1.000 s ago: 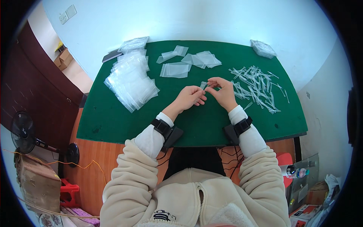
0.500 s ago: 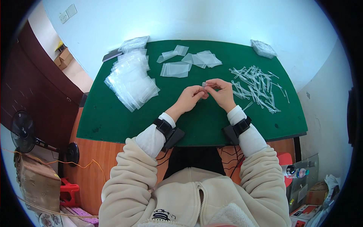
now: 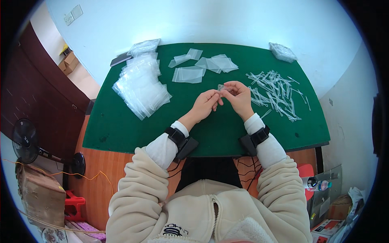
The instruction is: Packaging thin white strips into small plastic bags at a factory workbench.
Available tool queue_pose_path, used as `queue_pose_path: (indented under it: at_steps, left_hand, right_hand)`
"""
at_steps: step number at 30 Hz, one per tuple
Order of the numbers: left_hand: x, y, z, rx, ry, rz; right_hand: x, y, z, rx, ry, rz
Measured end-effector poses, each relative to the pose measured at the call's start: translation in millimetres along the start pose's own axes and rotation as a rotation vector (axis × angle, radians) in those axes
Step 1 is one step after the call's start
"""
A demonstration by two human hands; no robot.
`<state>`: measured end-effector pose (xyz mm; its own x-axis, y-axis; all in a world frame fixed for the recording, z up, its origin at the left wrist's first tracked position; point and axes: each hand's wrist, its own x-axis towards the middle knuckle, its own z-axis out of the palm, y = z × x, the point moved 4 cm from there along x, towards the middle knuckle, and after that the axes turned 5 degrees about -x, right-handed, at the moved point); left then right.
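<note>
Over the middle of the green table [image 3: 194,133], my two hands meet at a small clear plastic bag [image 3: 221,86]. My left hand [image 3: 205,104] pinches its near edge between thumb and forefinger. Curled over the bag's right side is my right hand [image 3: 239,99], with thumb and fingers closed on it. Only a little of the bag shows; whether anything is inside I cannot tell. Several flat clear bags [image 3: 188,75] lie beyond my hands. To the right of my right hand spreads a loose heap of slim pale sticks [image 3: 277,95] with small loops at their ends.
A large fanned stack of clear bags [image 3: 139,87] covers the table's left part. Bundled clear packages stand at the far left [image 3: 144,46] and the far right corner [image 3: 282,52]. A dark flat object [image 3: 120,60] lies by the left stack. Black devices [image 3: 182,143] are strapped to my wrists.
My fingers have shifted slightly on the small bag, and more of it shows above them. The right hand has moved up a little. The bags and sticks on the table lie as before.
</note>
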<state>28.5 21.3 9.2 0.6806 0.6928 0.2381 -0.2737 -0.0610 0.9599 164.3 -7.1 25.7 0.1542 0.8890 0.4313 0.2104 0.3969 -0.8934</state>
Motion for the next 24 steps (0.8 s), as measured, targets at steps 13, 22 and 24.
queue_pose_path:
  at_steps: [13, 22, 24]
  left_hand:
    - [-1, 1, -4, -0.187, 0.082, -0.016]
    - [0, 4, -7, -0.194, 0.131, 0.051]
    - [0, 5, -8, -0.197, 0.140, 0.062]
  right_hand:
    - [0, 0, 0, 0.119, 0.014, 0.012]
    - [4, 4, -17, -0.408, 0.091, -0.080]
    - [3, 2, -25, -0.671, 0.121, -0.129]
